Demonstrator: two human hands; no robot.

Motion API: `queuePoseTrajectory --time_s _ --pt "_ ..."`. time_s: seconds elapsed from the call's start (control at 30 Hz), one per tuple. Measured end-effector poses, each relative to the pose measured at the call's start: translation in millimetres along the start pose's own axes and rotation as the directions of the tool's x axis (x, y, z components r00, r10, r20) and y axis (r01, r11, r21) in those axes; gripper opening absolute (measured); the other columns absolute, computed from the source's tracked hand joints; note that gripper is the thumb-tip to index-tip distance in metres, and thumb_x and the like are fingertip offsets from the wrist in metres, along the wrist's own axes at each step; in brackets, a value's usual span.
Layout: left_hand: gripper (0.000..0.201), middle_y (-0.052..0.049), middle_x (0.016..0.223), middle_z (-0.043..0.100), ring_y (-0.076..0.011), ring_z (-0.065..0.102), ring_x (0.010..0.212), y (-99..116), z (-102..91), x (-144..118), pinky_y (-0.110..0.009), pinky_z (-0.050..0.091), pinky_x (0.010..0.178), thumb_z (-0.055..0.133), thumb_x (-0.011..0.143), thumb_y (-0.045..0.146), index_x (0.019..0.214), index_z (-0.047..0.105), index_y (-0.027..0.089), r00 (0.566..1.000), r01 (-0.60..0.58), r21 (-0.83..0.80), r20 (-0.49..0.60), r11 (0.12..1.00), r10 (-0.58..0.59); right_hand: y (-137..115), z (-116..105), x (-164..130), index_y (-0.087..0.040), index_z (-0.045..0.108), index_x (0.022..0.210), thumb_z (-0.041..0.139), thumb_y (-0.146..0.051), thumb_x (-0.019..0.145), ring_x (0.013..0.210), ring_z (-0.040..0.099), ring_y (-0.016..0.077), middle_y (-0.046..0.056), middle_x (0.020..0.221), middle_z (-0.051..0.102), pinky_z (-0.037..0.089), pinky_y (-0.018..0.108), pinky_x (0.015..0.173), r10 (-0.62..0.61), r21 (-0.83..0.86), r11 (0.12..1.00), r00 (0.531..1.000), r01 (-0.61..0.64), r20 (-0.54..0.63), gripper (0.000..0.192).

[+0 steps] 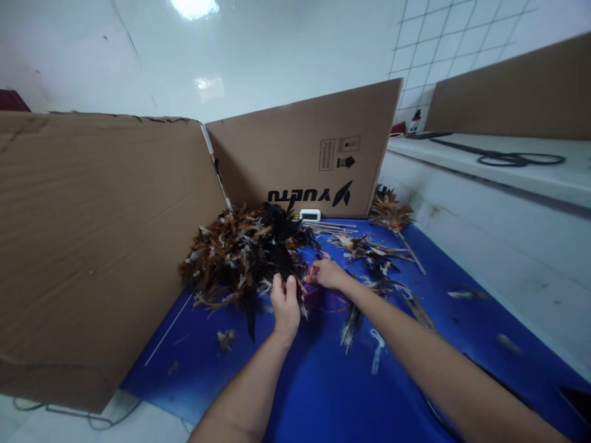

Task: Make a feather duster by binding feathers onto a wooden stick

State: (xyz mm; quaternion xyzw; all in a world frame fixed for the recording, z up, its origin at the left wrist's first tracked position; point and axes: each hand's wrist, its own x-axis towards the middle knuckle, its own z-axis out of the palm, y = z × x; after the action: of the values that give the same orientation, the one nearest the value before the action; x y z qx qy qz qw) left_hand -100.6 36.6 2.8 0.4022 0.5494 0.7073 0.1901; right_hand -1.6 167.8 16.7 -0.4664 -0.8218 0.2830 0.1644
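Note:
My left hand (285,307) is closed on a bunch of dark feathers (279,259), thumb and fingers around its lower end. Just to the right, my right hand (325,274) pinches red string (310,271), and loose loops of it trail over the blue surface below. Behind my left hand spreads a big heap of brown and black feathers (231,246). The heap's edge overlaps the dark bunch, so where one ends is hard to see.
Cardboard panels (295,141) wall off the back and left of the blue table (323,381). A small white digital display (309,215), thin sticks (332,227), a feather duster (392,212) and scattered feathers lie around. Black scissors (508,157) rest on a white ledge at right.

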Motion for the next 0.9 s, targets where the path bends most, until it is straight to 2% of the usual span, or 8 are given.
queuePoseTrajectory --time_s 0.1,0.23,0.4,0.5,0.6,0.67,0.77,0.9 --pt "0.028 0.003 0.062 0.051 -0.0109 0.05 0.052 1 0.1 0 -0.022 0.041 0.051 0.045 0.086 0.046 0.078 0.045 0.019 0.998 0.042 -0.038 0.038 0.998 -0.041 1 2 3 -0.018 0.063 0.058 0.066 -0.019 0.065 0.06 0.058 0.0126 -0.001 0.056 0.061 0.037 0.021 0.054 0.014 -0.057 0.998 1.0 -0.014 0.004 0.008" --pt "0.027 0.002 0.061 0.052 -0.0115 0.05 0.053 2 0.5 0 -0.023 0.041 0.054 0.046 0.086 0.045 0.078 0.047 0.019 1.0 0.022 -0.005 0.018 1.0 -0.021 2 -15 7 -0.019 0.066 0.074 0.061 -0.028 0.072 0.06 0.057 0.0116 -0.001 0.063 0.063 0.038 0.02 0.054 0.026 -0.09 0.996 1.0 -0.027 -0.005 0.011" --pt "0.031 0.001 0.06 0.054 -0.0131 0.052 0.056 -1 -0.1 2 -0.025 0.043 0.055 0.048 0.083 0.049 0.076 0.049 0.019 0.998 0.054 0.011 -0.045 0.998 -0.054 2 -22 9 -0.02 0.062 0.094 0.072 -0.037 0.061 0.063 0.058 0.0136 -0.001 0.071 0.064 0.04 0.022 0.056 -0.001 -0.149 0.989 0.998 0.01 0.057 0.039" --pt "0.031 0.001 0.06 0.054 -0.0126 0.052 0.055 -1 -0.6 2 -0.024 0.043 0.053 0.048 0.083 0.05 0.077 0.049 0.019 0.998 0.059 0.008 -0.04 0.998 -0.058 2 -11 6 -0.02 0.062 0.088 0.077 -0.033 0.052 0.068 0.059 0.0169 0.0 0.073 0.064 0.04 0.023 0.059 -0.017 -0.192 0.981 0.993 0.039 0.115 0.041" --pt "0.03 0.003 0.058 0.053 -0.0109 0.051 0.049 -1 -0.2 2 -0.023 0.042 0.05 0.045 0.085 0.049 0.079 0.045 0.02 0.997 0.076 -0.039 0.016 0.996 -0.076 2 -3 3 -0.019 0.061 0.069 0.069 -0.023 0.062 0.066 0.059 0.0171 0.001 0.064 0.062 0.039 0.024 0.059 -0.021 -0.212 0.976 0.989 0.052 0.146 0.012" --pt "0.03 0.003 0.058 0.052 -0.0102 0.05 0.047 -1 0.5 1 -0.022 0.041 0.048 0.044 0.086 0.049 0.079 0.043 0.02 0.995 0.091 -0.064 0.043 0.994 -0.088 2 -4 3 -0.018 0.058 0.06 0.064 -0.018 0.066 0.064 0.058 0.0162 0.001 0.059 0.059 0.038 0.024 0.059 -0.033 -0.196 0.979 0.987 0.064 0.16 0.008" --pt "0.029 0.004 0.058 0.052 -0.01 0.049 0.047 -2 1.4 1 -0.021 0.041 0.047 0.045 0.086 0.048 0.079 0.043 0.02 0.994 0.099 -0.085 0.057 0.991 -0.095 0 -18 2 -0.018 0.06 0.061 0.063 -0.021 0.067 0.062 0.057 0.0142 -0.001 0.059 0.059 0.038 0.022 0.057 -0.063 -0.128 0.988 0.984 0.085 0.167 0.008" --pt "0.029 0.003 0.059 0.052 -0.0106 0.05 0.048 -3 1.6 1 -0.022 0.04 0.046 0.044 0.086 0.049 0.079 0.042 0.02 0.992 0.104 -0.105 0.079 0.989 -0.095 -6 -52 -2 -0.017 0.059 0.066 0.055 -0.033 0.076 0.053 0.052 0.0113 -0.002 0.054 0.057 0.038 0.021 0.05 -0.1 0.003 0.995 0.985 0.1 0.14 0.019"
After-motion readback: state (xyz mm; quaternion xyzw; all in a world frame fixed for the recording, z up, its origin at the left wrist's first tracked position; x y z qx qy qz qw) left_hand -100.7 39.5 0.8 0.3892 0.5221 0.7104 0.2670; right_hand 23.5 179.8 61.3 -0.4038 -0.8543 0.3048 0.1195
